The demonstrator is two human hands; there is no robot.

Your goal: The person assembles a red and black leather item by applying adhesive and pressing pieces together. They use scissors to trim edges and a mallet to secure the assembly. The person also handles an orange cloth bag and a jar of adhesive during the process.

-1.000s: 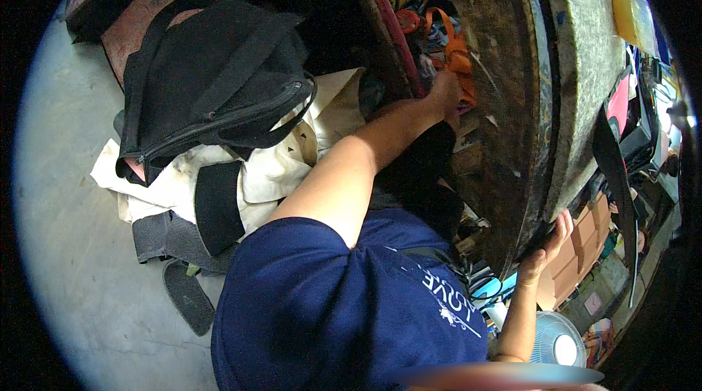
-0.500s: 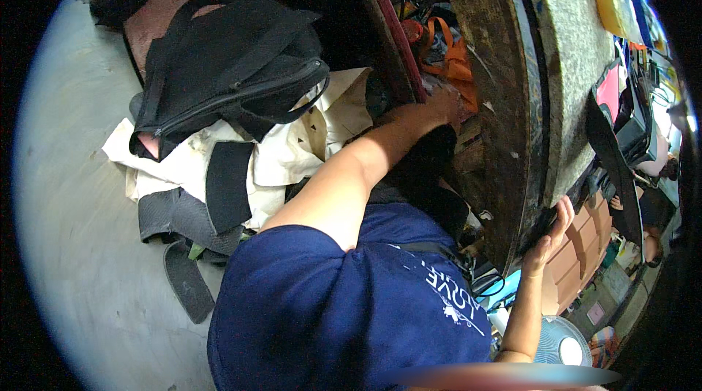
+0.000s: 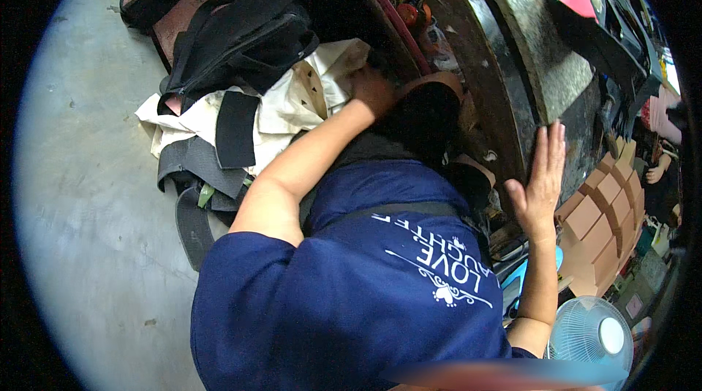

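A grey concrete floor (image 3: pixel 80 194) fills the left side. On the right a heavy bench (image 3: pixel 526 62) with a speckled stone top and dark wooden edge curves from far to near. A black bag (image 3: pixel 241 44) lies on cream cloth (image 3: pixel 289 109) with dark straps on the floor beside it. A white fan (image 3: pixel 589 336) stands near right, beside stacked tan boxes (image 3: pixel 599 208).

The left hand (image 3: pixel 373 88) reaches under the bench edge, touching a brown strap (image 3: pixel 431 84); its fingers are hidden, so I cannot tell whether it grips. The right hand (image 3: pixel 541 175) is spread flat, fingers straight, pressed against the bench side, holding nothing.
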